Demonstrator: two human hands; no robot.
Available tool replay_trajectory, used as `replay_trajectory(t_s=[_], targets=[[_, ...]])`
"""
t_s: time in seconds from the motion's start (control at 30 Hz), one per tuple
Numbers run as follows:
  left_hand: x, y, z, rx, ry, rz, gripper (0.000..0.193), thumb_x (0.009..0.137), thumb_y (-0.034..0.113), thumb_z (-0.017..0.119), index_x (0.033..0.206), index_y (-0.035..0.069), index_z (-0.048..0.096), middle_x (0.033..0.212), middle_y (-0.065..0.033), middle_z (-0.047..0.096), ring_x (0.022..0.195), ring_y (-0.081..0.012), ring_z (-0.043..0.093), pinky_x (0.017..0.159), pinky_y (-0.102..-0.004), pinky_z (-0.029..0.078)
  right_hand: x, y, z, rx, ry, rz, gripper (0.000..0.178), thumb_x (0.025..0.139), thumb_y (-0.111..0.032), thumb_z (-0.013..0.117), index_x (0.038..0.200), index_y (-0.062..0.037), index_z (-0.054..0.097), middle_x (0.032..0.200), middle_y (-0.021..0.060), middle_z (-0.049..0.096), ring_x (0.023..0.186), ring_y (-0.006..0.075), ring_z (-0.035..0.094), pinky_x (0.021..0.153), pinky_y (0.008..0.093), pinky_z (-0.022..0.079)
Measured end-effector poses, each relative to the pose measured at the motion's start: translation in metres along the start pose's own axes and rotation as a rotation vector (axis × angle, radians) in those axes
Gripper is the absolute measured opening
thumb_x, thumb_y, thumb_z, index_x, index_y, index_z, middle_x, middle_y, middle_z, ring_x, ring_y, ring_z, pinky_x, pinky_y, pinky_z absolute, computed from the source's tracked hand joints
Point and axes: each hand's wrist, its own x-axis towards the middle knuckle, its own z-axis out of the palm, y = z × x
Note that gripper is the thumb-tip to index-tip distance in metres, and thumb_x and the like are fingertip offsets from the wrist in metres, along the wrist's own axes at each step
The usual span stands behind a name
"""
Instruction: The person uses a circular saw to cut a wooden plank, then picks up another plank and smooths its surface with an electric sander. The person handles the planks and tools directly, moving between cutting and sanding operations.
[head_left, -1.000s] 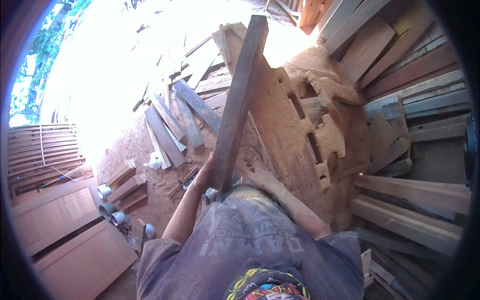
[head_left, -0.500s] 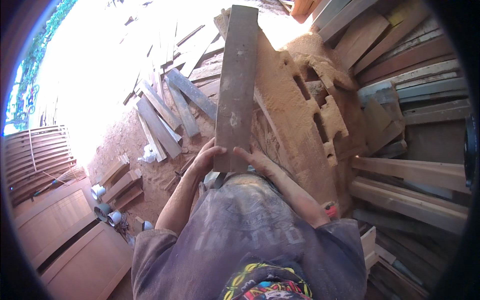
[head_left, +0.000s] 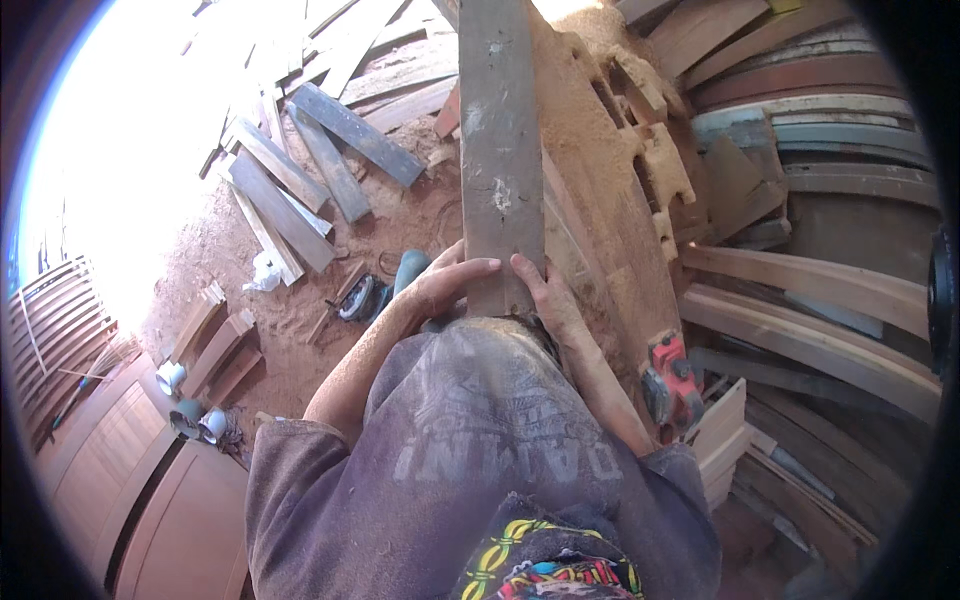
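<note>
A long, weathered grey-brown wooden plank (head_left: 500, 130) stretches away from my waist, its far end cut off by the top of the view. My left hand (head_left: 447, 280) grips its near end from the left, thumb lying across the upper face. On the other edge my right hand (head_left: 545, 292) holds the same end, thumb on top and the remaining fingers mostly hidden beneath. To the right of the plank runs a workbench (head_left: 600, 220) covered in sawdust, with several slots along its far side.
A red power tool (head_left: 672, 385) sits at the bench's near end. Stacked timber (head_left: 800, 270) lines the right side. Loose boards (head_left: 285, 210) lie on the sandy ground at left, and wooden panels (head_left: 190, 530) stand at lower left. A sandaled foot (head_left: 365, 298) shows left of my arm.
The view has shifted, and the plank now reaches past the top edge. Both hands still hold its near end. More of the red tool and a foot have come into sight.
</note>
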Motion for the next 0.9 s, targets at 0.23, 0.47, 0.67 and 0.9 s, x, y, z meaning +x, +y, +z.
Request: replay_trajectory(t_s=[0.23,0.47,0.67,0.9], targets=[[-0.006,0.010,0.007,0.128,-0.114,0.019,0.092,0.089,0.021,0.082,0.162,-0.002,0.031,0.153,-0.0186,0.052,0.144,-0.0277,0.048,0.122,-0.0424,0.036,-0.017,0.001,-0.012,0.092,-0.001,-0.048,0.071,0.109,-0.054,0.054,0.148,0.0061,0.053,0.143,0.0203,0.062,0.133,0.0289,0.057,0.114,0.0390,0.043],[-0.017,0.024,0.020,0.125,-0.151,0.020,0.085,0.086,0.014,0.082,0.157,-0.004,0.038,0.149,-0.0186,0.057,0.140,-0.0286,0.053,0.121,-0.0444,0.039,-0.043,-0.030,-0.017,0.311,-0.054,-0.066,0.061,0.112,-0.038,0.050,0.154,0.0070,0.046,0.151,0.0188,0.056,0.139,0.0271,0.053,0.118,0.0367,0.038],[-0.012,0.014,0.032,0.078,-0.149,0.071,0.093,0.088,0.020,0.082,0.162,-0.003,0.029,0.152,-0.0202,0.052,0.142,-0.0294,0.051,0.120,-0.0463,0.039,-0.060,-0.046,-0.044,0.149,-0.102,-0.171,0.064,0.109,-0.031,0.056,0.160,0.0036,0.040,0.152,0.0190,0.054,0.141,0.0273,0.051,0.120,0.0380,0.037],[0.008,-0.007,0.082,0.041,-0.104,0.041,0.091,0.090,0.023,0.081,0.161,-0.003,0.030,0.151,-0.0216,0.053,0.141,-0.0308,0.052,0.120,-0.0462,0.039,-0.076,-0.046,-0.103,0.084,-0.090,-0.097,0.065,0.104,-0.031,0.065,0.156,0.0017,0.046,0.130,0.0159,0.068,0.112,0.0188,0.068,0.079,0.0298,0.058]])
